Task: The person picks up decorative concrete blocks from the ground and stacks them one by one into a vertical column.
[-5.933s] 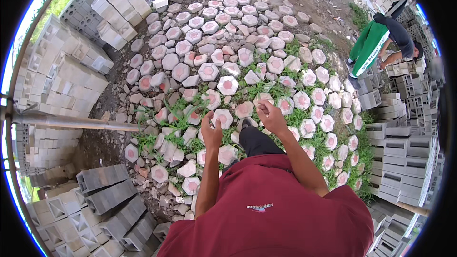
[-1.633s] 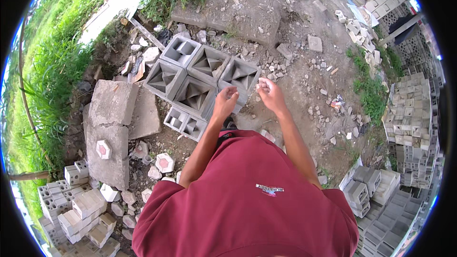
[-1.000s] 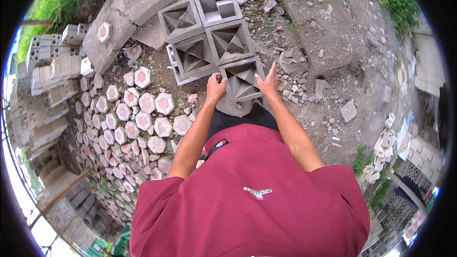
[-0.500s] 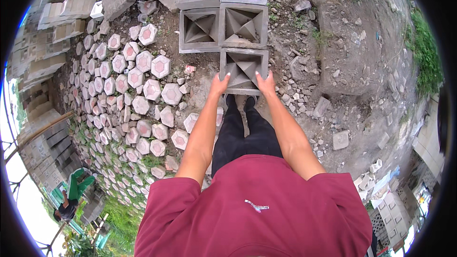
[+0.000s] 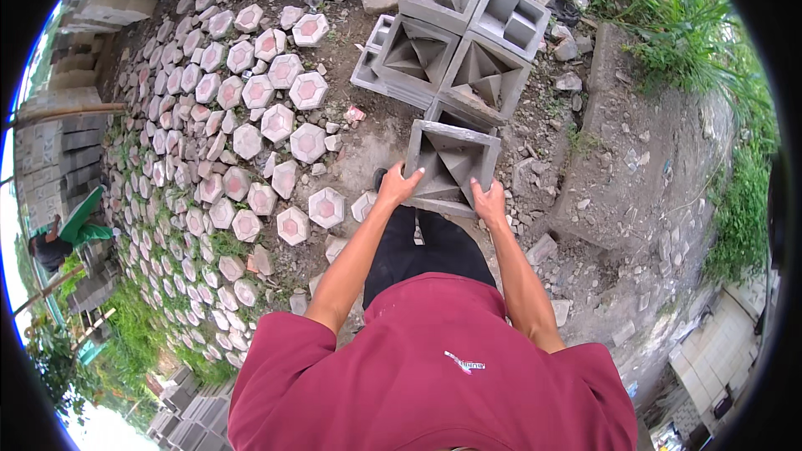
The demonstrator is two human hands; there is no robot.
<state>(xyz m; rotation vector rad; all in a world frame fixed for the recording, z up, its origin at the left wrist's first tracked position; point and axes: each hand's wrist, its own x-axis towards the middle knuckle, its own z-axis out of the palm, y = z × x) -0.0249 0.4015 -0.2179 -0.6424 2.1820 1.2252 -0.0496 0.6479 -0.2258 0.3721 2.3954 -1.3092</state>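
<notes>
A square grey concrete block point(image 5: 454, 157) with a recessed, faceted face is held in front of my legs. My left hand point(image 5: 399, 186) grips its left side with the thumb over the rim. On the opposite side my right hand point(image 5: 489, 200) holds it the same way, thumb on the inner face. Just beyond it are more such blocks in stacks: a faceted block point(image 5: 489, 75), another faceted block point(image 5: 418, 58), and a block with a stepped recess point(image 5: 510, 17). The held block partly covers one behind it. My fingers under the block are hidden.
Many hexagonal pavers point(image 5: 277, 121) with pinkish centres cover the ground to my left. Grey blocks point(image 5: 63, 150) are piled at the far left, near a person in green point(image 5: 79, 230). Rubble and a low concrete ledge point(image 5: 597, 117) lie at right, with green plants point(image 5: 668, 25) beyond.
The block in my hands has come up and tilted toward me, away from the stacks. My view has turned, so the stacks appear slanted and farther right.
</notes>
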